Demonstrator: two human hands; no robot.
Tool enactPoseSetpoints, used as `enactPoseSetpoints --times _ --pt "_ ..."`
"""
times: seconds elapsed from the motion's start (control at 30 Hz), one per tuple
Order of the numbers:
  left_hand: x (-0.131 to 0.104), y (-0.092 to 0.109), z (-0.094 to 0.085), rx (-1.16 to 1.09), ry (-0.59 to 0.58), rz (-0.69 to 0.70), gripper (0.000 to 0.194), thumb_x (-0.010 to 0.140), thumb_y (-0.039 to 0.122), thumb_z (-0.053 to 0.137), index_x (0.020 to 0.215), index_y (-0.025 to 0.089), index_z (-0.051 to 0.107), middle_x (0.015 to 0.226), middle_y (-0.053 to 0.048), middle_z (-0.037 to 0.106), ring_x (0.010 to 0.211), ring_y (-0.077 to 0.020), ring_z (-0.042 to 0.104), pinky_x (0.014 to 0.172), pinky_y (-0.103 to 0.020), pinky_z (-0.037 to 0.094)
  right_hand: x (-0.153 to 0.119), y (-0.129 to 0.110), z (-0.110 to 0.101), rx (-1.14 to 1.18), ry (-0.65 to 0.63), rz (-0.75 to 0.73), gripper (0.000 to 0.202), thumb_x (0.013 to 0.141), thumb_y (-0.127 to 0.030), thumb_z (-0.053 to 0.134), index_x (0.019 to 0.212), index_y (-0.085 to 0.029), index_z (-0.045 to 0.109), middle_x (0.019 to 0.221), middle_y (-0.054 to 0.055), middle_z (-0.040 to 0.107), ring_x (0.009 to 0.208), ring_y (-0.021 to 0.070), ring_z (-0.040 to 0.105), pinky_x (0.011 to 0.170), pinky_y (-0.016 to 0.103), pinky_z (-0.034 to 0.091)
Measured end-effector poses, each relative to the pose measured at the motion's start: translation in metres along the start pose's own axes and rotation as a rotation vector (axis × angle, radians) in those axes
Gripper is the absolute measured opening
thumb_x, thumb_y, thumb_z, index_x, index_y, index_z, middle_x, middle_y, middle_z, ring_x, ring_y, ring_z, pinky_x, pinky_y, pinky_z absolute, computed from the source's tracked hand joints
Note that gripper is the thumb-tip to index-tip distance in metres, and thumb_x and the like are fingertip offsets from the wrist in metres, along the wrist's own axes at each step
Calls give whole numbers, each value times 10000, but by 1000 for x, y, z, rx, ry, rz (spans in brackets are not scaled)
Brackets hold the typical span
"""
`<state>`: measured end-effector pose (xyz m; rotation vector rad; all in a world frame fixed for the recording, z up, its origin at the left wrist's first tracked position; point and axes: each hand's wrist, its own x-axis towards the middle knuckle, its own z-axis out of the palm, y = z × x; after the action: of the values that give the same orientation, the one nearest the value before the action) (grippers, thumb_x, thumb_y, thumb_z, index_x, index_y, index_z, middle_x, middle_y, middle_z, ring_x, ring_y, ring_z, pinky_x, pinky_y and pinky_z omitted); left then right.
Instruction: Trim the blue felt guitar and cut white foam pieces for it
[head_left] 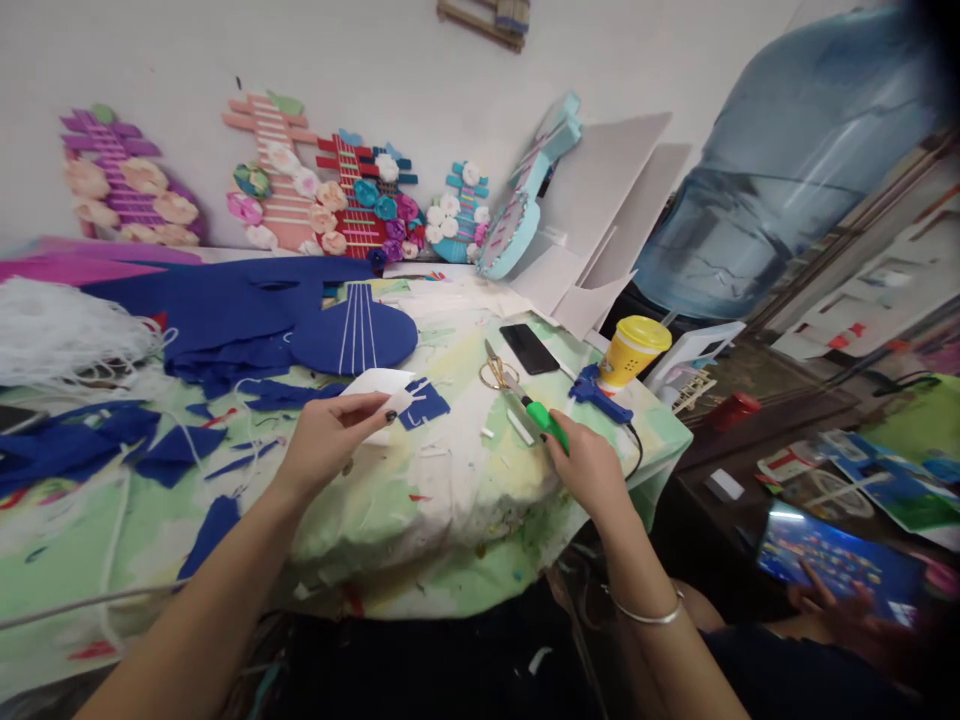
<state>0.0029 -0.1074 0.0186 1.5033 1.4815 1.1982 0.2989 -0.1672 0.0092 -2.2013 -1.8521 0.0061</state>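
Observation:
My left hand (330, 430) pinches a white sheet piece (379, 381), card or foam, between thumb and fingers above the table. Closed around a green-handled craft knife (546, 420), my right hand (589, 462) is at the table's front right, the blade pointing away toward gold-handled scissors (496, 374). Just beyond the left fingertips lies a small dark blue felt piece (427, 404) with pale strips on it. Farther back is a rounded blue guitar shape (319, 342) with white strings. White scraps (520, 428) lie near the knife.
Behind the scissors rests a black phone (529, 348). A blue glue gun (600, 395) lies by a yellow cup (636, 350) and a large water bottle (750, 170). White cord (67, 330) and blue fabric cover the left. Decorated guitars (349, 195) line the wall. Another person's hand touches a tablet (832, 560).

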Motion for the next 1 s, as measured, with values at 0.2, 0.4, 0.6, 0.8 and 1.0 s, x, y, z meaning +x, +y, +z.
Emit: enactPoseSetpoints --times 0.2,0.4,0.6,0.8,1.0 --pt "8 -8 -7 -231 -22 -240 477 555 347 784 983 154 700 844 -89 732 723 -219 679 607 -281 542 18 0 15 -81 133 -79 345 828 -261 527 1157 -177 588 972 125 607 922 254 510 771 367 392" --pt "11 -15 -13 -446 107 -340 444 610 345 756 1006 161 677 847 -82 727 787 -223 683 673 -294 560 9 -37 33 100 87 -428 492 865 -345 472 1327 -179 439 1251 169 474 1140 301 415 902 471 410" --pt "4 -20 -26 -705 175 -474 444 579 229 776 1001 166 655 872 -90 721 843 -217 676 738 -276 556 14 -46 57 196 166 -520 367 867 -146 420 1202 -163 568 1243 167 522 1185 310 394 903 518 432" --pt "0 -20 -32 -769 158 -553 412 581 151 757 979 164 650 1019 -95 684 873 -207 668 722 -238 545 14 -50 55 514 181 -700 378 824 -12 371 990 -191 659 978 96 676 961 200 570 787 390 532" --pt "2 -14 -24 -787 -40 -564 293 648 158 680 936 164 627 1068 -96 654 908 -214 652 733 -272 519 33 -71 32 614 114 -535 328 841 -74 378 945 -187 668 986 98 661 931 174 620 798 334 531"
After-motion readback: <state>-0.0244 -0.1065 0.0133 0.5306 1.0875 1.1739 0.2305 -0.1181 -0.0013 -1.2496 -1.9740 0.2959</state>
